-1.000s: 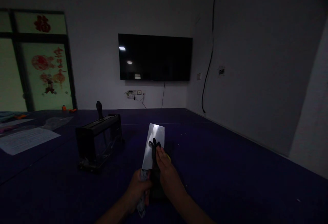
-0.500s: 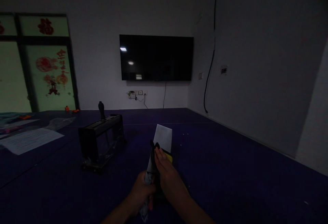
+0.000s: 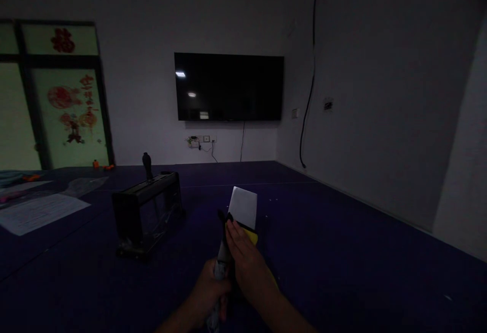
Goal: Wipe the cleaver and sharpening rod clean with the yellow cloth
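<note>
Low in the middle, my left hand [image 3: 208,288] is closed around a pale grey, mottled bar-like handle [image 3: 219,270]. My right hand [image 3: 249,259] lies with straight fingers close together over a black and yellow object [image 3: 251,236]; its thumb is hidden. Beyond the fingertips, a white sheet or card [image 3: 243,206] sticks up from the yellow and black part. Small black knobs [image 3: 224,216] show just left of the fingertips. Dim light and my hands hide how these parts join. To the left stands a black frame-like device [image 3: 146,211] with an upright black handle.
The dark blue surface [image 3: 323,252] stretches to the walls. A printed paper [image 3: 41,212] and clear plastic [image 3: 83,186] lie at the left, with small orange items [image 3: 96,163] farther back. A television [image 3: 228,87] hangs on the far wall, and a black cable [image 3: 307,109] dangles at the right.
The view has turned slightly to the right, so the background sits a little farther left. Both hands keep nearly the same pose, and the white sheet leans much as before.
</note>
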